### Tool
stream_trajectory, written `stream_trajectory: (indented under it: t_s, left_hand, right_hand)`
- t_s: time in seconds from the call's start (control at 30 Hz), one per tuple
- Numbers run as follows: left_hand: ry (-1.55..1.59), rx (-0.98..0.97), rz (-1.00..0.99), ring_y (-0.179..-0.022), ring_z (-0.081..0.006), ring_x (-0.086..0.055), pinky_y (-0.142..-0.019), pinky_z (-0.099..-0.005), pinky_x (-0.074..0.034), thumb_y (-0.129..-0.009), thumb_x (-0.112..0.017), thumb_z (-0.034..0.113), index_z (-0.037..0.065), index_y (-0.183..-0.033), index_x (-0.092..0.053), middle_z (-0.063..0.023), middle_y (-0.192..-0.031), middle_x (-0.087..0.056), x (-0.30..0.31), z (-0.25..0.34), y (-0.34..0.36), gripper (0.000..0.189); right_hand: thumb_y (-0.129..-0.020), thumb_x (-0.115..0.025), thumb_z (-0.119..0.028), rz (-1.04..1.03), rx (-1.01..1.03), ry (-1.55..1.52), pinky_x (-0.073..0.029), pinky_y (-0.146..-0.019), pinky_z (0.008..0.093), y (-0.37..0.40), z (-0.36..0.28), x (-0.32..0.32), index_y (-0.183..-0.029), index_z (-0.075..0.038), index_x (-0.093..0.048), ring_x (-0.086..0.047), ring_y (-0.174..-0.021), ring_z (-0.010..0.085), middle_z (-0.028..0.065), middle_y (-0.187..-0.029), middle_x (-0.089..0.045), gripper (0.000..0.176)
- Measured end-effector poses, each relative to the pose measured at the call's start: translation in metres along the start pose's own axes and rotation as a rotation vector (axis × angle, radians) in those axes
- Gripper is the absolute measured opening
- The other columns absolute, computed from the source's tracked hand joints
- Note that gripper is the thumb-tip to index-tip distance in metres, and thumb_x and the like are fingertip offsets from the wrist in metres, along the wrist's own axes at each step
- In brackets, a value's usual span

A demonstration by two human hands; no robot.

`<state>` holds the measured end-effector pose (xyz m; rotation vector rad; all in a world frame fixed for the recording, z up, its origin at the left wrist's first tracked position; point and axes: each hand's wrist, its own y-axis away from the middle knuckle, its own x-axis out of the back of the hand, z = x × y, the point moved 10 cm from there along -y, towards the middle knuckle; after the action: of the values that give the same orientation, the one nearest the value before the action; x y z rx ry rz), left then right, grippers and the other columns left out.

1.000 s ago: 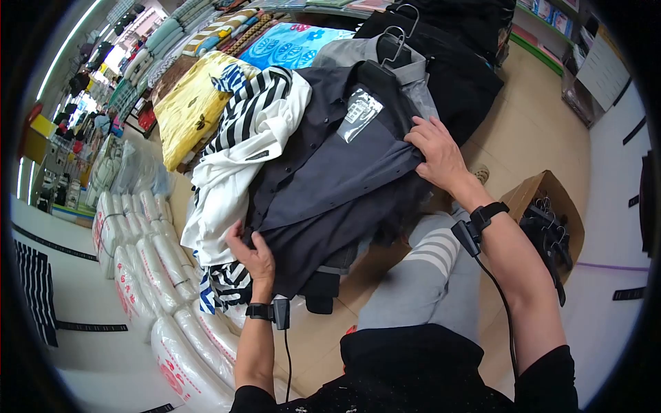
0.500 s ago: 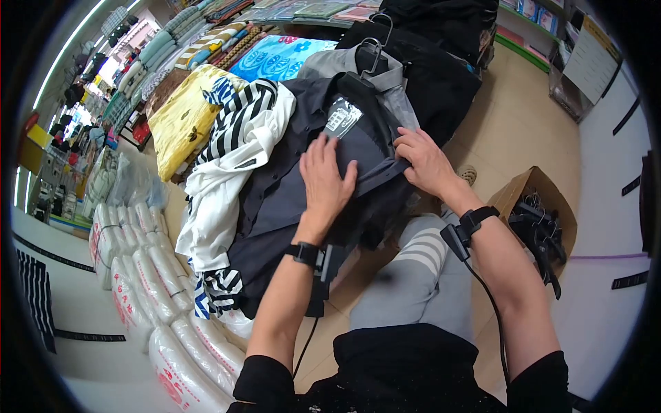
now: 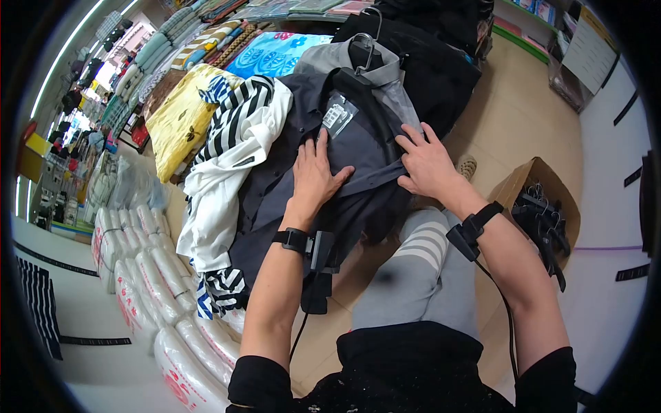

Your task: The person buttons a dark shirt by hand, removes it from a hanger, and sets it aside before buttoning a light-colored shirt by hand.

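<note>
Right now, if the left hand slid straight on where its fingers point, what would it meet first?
Most likely the clear tag packet on the dark shirt, just beyond the left hand, which lies flat on it.

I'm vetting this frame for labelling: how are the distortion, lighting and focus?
Head view: heavy fisheye bending, black vignette around the edges; even shop lighting, brightest down the far-left aisle; glare on the plastic tag on the dark grey shirt; left hand and right hand are sharp, unblurred.

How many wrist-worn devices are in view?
2. Left wrist device sits behind the left hand, which lies flat on the dark grey shirt; right wrist device has a cable running along the forearm. None seem hidden.
</note>
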<state>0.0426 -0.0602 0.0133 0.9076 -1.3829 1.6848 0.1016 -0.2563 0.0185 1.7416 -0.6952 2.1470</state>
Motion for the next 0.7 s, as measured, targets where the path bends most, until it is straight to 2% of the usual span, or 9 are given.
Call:
stream_trajectory:
  t_s: [0.1, 0.2, 0.3, 0.4, 0.5, 0.7]
  left_hand:
    - [0.048, 0.054, -0.099, -0.132, -0.0465, -0.053, -0.111, -0.0498, -0.048, -0.080, -0.091, 0.043, -0.003, -0.161, -0.035, -0.0282, -0.140, -0.053, -0.006, -0.002, -0.003, 0.108]
    - [0.085, 0.066, -0.130, -0.132, -0.0462, -0.053, -0.111, -0.0492, -0.048, -0.080, -0.092, 0.042, -0.004, -0.160, -0.036, -0.0280, -0.139, -0.054, -0.004, 0.000, -0.005, 0.108]
    - [0.118, 0.042, -0.110, -0.131, -0.0462, -0.054, -0.112, -0.0490, -0.048, -0.080, -0.092, 0.040, -0.004, -0.159, -0.036, -0.0280, -0.139, -0.053, -0.005, -0.002, -0.005, 0.107]
    - [0.120, 0.060, -0.122, -0.132, -0.0463, -0.053, -0.113, -0.0488, -0.047, -0.079, -0.092, 0.039, -0.005, -0.158, -0.037, -0.0283, -0.138, -0.053, -0.006, -0.005, -0.003, 0.106]
    - [0.114, 0.052, -0.091, -0.132, -0.0462, -0.053, -0.114, -0.0482, -0.047, -0.079, -0.093, 0.039, -0.005, -0.158, -0.037, -0.0287, -0.139, -0.053, -0.002, -0.002, -0.004, 0.106]
    - [0.135, 0.084, -0.107, -0.134, -0.0463, -0.053, -0.115, -0.0490, -0.046, -0.079, -0.093, 0.038, -0.005, -0.158, -0.038, -0.0294, -0.142, -0.052, -0.003, -0.004, -0.004, 0.105]
  right_hand:
    - [-0.087, -0.072, -0.043, -0.149, -0.006, 0.099, -0.019, -0.131, 0.0588, 0.000, -0.009, -0.014, -0.100, -0.008, -0.086, -0.036, -0.157, 0.0318, 0.0090, -0.152, -0.059, 0.041]
    - [-0.093, -0.068, -0.043, -0.198, 0.001, 0.216, -0.013, -0.133, 0.0589, 0.001, -0.012, -0.021, -0.110, -0.011, -0.086, -0.030, -0.161, 0.0308, 0.0076, -0.160, -0.053, 0.041]
    - [-0.096, -0.064, -0.042, -0.175, 0.049, 0.353, -0.011, -0.134, 0.0584, 0.006, -0.013, -0.026, -0.120, -0.012, -0.083, -0.026, -0.162, 0.0301, 0.0066, -0.163, -0.049, 0.043]
    - [-0.094, -0.068, -0.045, -0.210, 0.066, 0.393, -0.010, -0.134, 0.0586, 0.006, -0.016, -0.025, -0.125, -0.012, -0.081, -0.025, -0.163, 0.0299, 0.0060, -0.165, -0.047, 0.048]
    - [-0.091, -0.071, -0.053, -0.353, 0.049, 0.340, -0.009, -0.134, 0.0582, 0.005, -0.015, -0.020, -0.130, -0.012, -0.079, -0.022, -0.164, 0.0301, 0.0068, -0.169, -0.043, 0.057]
    - [-0.085, -0.074, -0.067, -0.253, 0.159, 0.278, -0.009, -0.134, 0.0589, 0.015, -0.009, -0.029, -0.137, -0.011, -0.075, -0.015, -0.166, 0.0310, 0.0088, -0.175, -0.034, 0.077]
